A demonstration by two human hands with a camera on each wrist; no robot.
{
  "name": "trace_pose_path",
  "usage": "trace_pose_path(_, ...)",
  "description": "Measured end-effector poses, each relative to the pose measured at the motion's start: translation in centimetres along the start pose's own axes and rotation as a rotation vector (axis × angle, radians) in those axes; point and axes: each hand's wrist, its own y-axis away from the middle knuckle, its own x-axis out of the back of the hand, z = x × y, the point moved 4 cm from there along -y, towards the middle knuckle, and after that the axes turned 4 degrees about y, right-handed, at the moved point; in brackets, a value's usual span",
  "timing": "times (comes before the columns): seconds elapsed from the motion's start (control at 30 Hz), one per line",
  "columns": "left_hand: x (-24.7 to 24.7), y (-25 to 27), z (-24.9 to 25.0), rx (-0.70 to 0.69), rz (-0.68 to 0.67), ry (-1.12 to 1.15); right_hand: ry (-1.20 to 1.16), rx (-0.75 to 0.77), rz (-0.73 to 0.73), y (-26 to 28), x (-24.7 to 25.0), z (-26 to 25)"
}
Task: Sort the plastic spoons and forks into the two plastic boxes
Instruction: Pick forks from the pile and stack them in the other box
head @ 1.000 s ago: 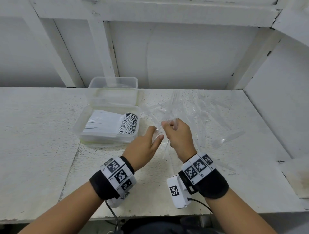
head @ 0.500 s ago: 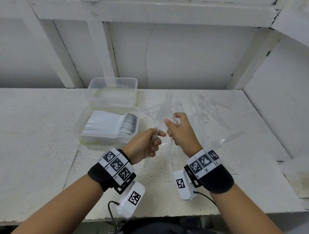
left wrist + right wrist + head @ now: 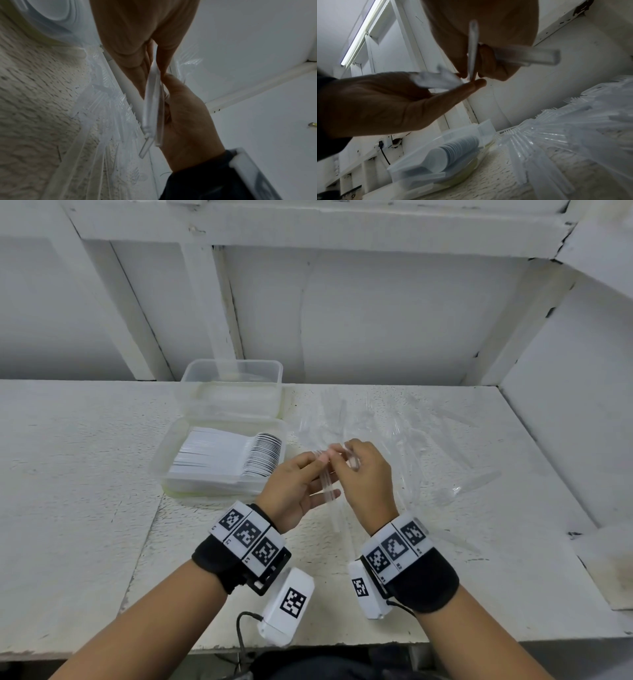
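Note:
Both hands meet above the table's middle. My left hand (image 3: 320,460) pinches the top of a few clear plastic forks (image 3: 334,518) between thumb and forefinger, its other fingers straight. My right hand (image 3: 349,460) grips more clear forks (image 3: 530,56) in its curled fingers and pinches one thin handle (image 3: 472,54) against the left fingertips. The left wrist view shows the clear handles (image 3: 150,108) hanging between the two hands. The near plastic box (image 3: 161,474) holds a packed row of white spoons (image 3: 226,457). The far plastic box (image 3: 233,371) stands behind it; its contents are hard to make out.
A loose pile of clear forks (image 3: 394,426) spreads over the table right of the boxes, with stray pieces (image 3: 476,484) toward the right wall. White walls and slanted beams close off the back and right. Bare tabletop (image 3: 68,474) lies left of the boxes.
The left hand has gone from curled round the forks to a thumb-and-forefinger pinch with the other fingers straightened. Both hands have shifted slightly nearer me, still joined over the forks.

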Motion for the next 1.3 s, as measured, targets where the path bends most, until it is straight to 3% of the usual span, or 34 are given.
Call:
trace_pose_path(0.23, 0.2, 0.3, 0.1, -0.002, -0.023, -0.029, -0.058, -0.066, -0.161, 0.1, -0.2, -0.2)
trace_pose_path(0.43, 0.9, 0.1, 0.2, 0.002, 0.044, -0.068, -0.152, -0.13, -0.277, 0.2, -0.1, -0.2)
trace_pose_path(0.77, 0.8, 0.0, 0.3, -0.05, 0.098, -0.012, 0.082, 0.052, -0.018, 1.0, -0.4, 0.2)
trace_pose_path(1.03, 1.1, 0.4, 0.6, -0.067, 0.093, -0.012, -0.018, -0.02, -0.039, 1.4, -1.1, 0.5)
trace_pose_path(1.3, 1.6, 0.6, 0.4, -0.094, 0.19, 0.022, -0.075, -0.028, 0.12, 1.3, -0.2, 0.6)
